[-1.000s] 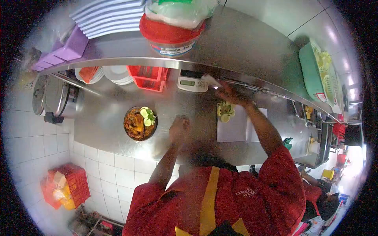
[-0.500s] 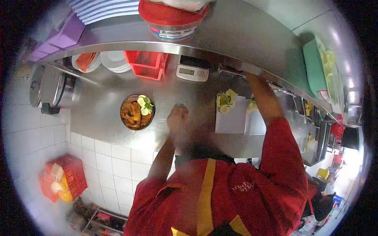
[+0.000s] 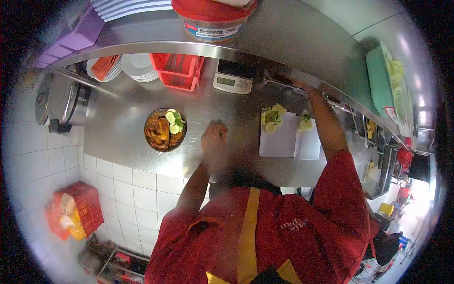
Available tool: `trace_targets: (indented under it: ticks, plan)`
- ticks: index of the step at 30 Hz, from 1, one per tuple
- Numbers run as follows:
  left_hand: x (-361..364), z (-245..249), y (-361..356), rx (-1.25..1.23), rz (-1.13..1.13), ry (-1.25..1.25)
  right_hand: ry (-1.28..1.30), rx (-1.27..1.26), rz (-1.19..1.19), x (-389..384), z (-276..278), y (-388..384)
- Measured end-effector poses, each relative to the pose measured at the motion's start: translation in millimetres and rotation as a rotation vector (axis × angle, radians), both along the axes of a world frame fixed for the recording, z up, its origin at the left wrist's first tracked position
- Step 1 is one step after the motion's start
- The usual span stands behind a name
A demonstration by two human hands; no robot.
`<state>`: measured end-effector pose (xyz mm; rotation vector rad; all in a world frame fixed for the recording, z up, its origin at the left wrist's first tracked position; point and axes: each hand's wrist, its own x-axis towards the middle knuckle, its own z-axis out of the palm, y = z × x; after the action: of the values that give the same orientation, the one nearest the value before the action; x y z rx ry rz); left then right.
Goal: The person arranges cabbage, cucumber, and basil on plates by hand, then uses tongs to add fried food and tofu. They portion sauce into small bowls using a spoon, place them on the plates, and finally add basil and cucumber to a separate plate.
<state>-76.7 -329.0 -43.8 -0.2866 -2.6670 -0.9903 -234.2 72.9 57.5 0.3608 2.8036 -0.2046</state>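
My left hand (image 3: 214,138) rests at the steel counter (image 3: 113,128) with its fingers curled in; whether anything is inside them is hidden. To its left stands a dark round plate of brown food (image 3: 158,133), topped with pale green slices and a leafy garnish (image 3: 175,121). My right hand (image 3: 306,88) reaches under the front edge of the shelf, beside a long metal piece (image 3: 280,83). Shadow and the shelf obscure its fingers. Below that arm lie two white sheets or boards (image 3: 278,141), with slices and leaves (image 3: 273,118) at their far edges.
A kitchen scale (image 3: 232,84), red baskets (image 3: 178,75) and stacked white plates (image 3: 138,66) line the counter's back. Overhead, the steel shelf (image 3: 302,42) carries a red-lidded tub (image 3: 212,26) and a green basket (image 3: 378,83). A red crate (image 3: 87,208) sits low at left.
My right hand and forearm have shifted slightly to the right along the shelf edge. My left hand stays in nearly the same place, still curled. The whole view has tilted a little.
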Motion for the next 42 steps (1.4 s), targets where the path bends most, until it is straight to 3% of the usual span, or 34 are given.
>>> trace_targets:
  ticks: [5,7,11,19,21,22,24,25,26,27,28,31,34,37,39,42]
  plan:
    - [-1.7,-12.4,-2.3,-0.066,-0.040,0.074,-0.045,0.024,-0.011,23.7,35.2,9.9]
    - [0.3,-8.3,-5.0,0.047,-0.070,-0.056,-0.063,0.035,-0.005,28.5,50.7,6.7]
    - [1.5,-6.4,-4.9,-0.015,-0.023,-0.067,-0.071,0.027,0.034,23.9,72.2,-19.6]
    - [1.2,-0.4,-7.8,0.045,-0.085,-0.201,0.103,-0.207,0.232,-48.2,29.8,-131.0]
    - [4.1,0.3,-7.9,0.043,-0.081,-0.155,-0.623,-0.493,-0.381,-97.6,28.4,-146.3]
    - [3.0,-1.3,-8.4,0.048,-0.073,-0.118,-0.617,-0.492,-0.371,-89.8,9.3,-141.2]
    - [1.1,-12.6,-7.9,0.035,-0.042,-0.058,0.172,-0.160,0.208,-57.6,-44.1,-112.9]
    - [1.0,-13.6,-6.7,0.021,-0.027,-0.005,0.171,-0.158,0.209,-55.2,-37.3,-107.0]
    - [1.2,-15.0,-5.8,0.024,-0.033,-0.006,0.172,-0.337,0.232,-52.6,-29.3,-98.4]
    - [0.7,-11.3,-6.7,0.004,-0.055,-0.088,0.174,-0.516,0.251,-48.0,-20.7,-89.9]
    - [0.5,-12.9,-7.2,-0.018,-0.078,-0.170,0.147,-0.543,0.241,-43.3,-9.6,-80.9]
    - [-1.5,-20.8,-6.7,-0.029,-0.107,0.013,0.059,-0.485,0.168,-17.2,17.1,-57.1]
    - [2.3,-3.8,-7.1,-0.058,-0.067,-0.127,0.000,-0.454,0.116,5.7,24.8,-39.4]
    - [-1.6,-19.1,-7.3,-0.050,-0.076,-0.017,-0.025,-0.456,0.085,16.9,19.6,-23.1]
    - [0.2,-13.3,-7.5,-0.031,-0.088,-0.058,-0.098,-0.495,0.213,18.0,10.0,-14.0]
    - [0.3,-4.2,-6.5,0.006,-0.093,-0.101,-0.106,-0.416,0.155,19.1,15.8,-3.0]
